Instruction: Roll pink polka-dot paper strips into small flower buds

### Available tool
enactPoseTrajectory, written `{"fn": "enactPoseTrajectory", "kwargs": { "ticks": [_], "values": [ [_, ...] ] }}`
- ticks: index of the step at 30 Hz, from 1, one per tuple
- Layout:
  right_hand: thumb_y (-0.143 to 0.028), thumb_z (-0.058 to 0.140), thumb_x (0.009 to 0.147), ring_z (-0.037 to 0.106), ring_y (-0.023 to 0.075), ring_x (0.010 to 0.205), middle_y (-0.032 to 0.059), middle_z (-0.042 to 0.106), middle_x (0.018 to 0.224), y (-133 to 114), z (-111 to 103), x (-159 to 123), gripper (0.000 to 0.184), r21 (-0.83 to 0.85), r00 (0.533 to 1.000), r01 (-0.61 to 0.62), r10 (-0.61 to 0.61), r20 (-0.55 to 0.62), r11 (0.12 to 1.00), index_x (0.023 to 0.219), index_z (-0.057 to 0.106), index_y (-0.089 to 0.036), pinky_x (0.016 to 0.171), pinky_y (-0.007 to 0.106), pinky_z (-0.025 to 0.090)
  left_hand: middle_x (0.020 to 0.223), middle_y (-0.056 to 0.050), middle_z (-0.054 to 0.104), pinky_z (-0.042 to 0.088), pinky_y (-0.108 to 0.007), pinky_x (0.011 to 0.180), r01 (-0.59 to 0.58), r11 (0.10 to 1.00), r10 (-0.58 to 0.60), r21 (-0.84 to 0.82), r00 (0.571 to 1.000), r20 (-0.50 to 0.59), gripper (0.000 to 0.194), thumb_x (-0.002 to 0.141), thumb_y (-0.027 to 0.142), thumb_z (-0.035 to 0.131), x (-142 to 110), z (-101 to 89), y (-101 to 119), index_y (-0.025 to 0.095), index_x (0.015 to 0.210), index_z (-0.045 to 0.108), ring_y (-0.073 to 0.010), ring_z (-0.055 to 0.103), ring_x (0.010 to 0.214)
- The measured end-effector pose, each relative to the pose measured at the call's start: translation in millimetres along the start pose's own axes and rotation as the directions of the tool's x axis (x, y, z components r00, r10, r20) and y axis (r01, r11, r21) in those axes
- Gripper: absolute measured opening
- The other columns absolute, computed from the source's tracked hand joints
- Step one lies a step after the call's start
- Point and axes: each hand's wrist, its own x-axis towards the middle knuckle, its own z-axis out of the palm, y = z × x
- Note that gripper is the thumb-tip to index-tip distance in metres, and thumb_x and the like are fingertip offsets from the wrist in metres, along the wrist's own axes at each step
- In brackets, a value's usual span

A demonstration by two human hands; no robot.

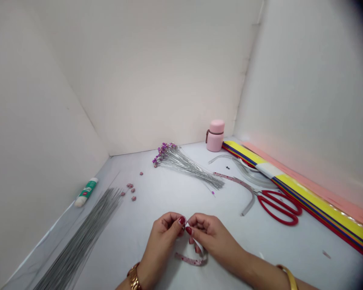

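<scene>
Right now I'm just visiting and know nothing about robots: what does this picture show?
No machine here: a camera worn on a person's head looks forward and down at their own bare left hand and right hand.

The right hand seems to hold a curled, patterned strip; whatever the left hand's fingertips pinch beside it is too small to make out.

On the white table lie grey wires, a bundle of purple-tipped stems, red-handled scissors and coloured sheets. A pink flask stands at the back.

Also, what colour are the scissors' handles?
Red; the scissors' handles show best in the head view.
</scene>
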Motion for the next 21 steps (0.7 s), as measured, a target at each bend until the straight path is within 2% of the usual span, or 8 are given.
{"fn": "enactPoseTrajectory", "kwargs": {
  "ticks": [6,10,12,15,19,21],
  "values": [
    [-0.029,0.051,0.078,0.046,0.0079,0.046,-0.0031,0.050,0.055,-2.3,-0.1,-2.2,0.017,-0.198,0.996,0.083,-0.090,-0.026,0.977,0.071,0.057,-0.015,0.044,0.019,0.035,0.058,0.001,0.057,0.037,-0.019,0.053,0.002,0.996,0.005,0.094,0.997,-0.071,0.016,0.076,0.027,0.054,0.3,-1.9,-2.0,0.013,0.070,0.059,-0.0100,0.048,0.054],
    [-0.028,0.051,0.078,0.043,0.0081,0.050,-0.0033,0.048,0.055,2.0,0.2,-1.7,0.018,-0.189,0.991,0.117,-0.126,-0.036,0.975,0.071,0.059,-0.014,0.047,0.018,0.033,0.060,0.000,0.060,0.041,-0.021,0.054,-0.062,0.961,0.101,0.271,0.986,-0.130,0.015,0.075,0.027,0.054,-1.6,-1.8,-4.7,0.014,0.070,0.060,-0.0119,0.052,0.056],
    [-0.030,0.052,0.078,0.043,0.0085,0.052,-0.0027,0.050,0.057,4.7,0.2,-1.1,0.019,-0.122,0.993,0.108,-0.113,-0.035,0.987,0.073,0.060,-0.014,0.049,0.019,0.033,0.064,-0.002,0.063,0.043,-0.022,0.056,-0.147,0.905,0.217,0.400,0.966,-0.137,0.015,0.076,0.026,0.053,-2.8,-2.2,-5.9,0.015,0.070,0.061,-0.0139,0.055,0.060],
    [-0.035,0.053,0.077,0.044,0.0083,0.051,-0.0025,0.052,0.057,7.1,0.2,0.0,0.023,-0.002,0.997,0.071,-0.071,-0.017,0.997,0.074,0.059,-0.013,0.048,0.019,0.034,0.070,-0.002,0.063,0.044,-0.024,0.062,-0.283,0.769,0.386,0.573,0.920,-0.063,0.014,0.079,0.023,0.050,-5.2,-3.3,-6.3,0.017,0.072,0.061,-0.0151,0.058,0.066],
    [-0.039,0.055,0.075,0.042,0.0063,0.043,-0.0041,0.050,0.051,6.5,1.2,1.6,0.026,0.073,1.000,0.016,-0.015,-0.010,0.997,0.074,0.058,-0.013,0.043,0.018,0.029,0.073,-0.003,0.063,0.044,-0.025,0.065,-0.411,0.578,0.509,0.705,0.857,0.081,0.013,0.081,0.018,0.047,-8.3,-5.3,-6.4,0.018,0.077,0.059,-0.0148,0.058,0.069],
    [-0.041,0.053,0.076,0.041,0.0058,0.041,-0.0051,0.048,0.047,5.2,2.0,2.1,0.029,0.084,1.000,-0.006,0.007,-0.016,0.996,0.075,0.058,-0.013,0.042,0.018,0.027,0.075,-0.003,0.063,0.044,-0.025,0.066,-0.451,0.513,0.551,0.730,0.826,0.123,0.013,0.081,0.015,0.046,-8.8,-6.4,-7.4,0.018,0.080,0.059,-0.0152,0.058,0.070]
  ]
}}
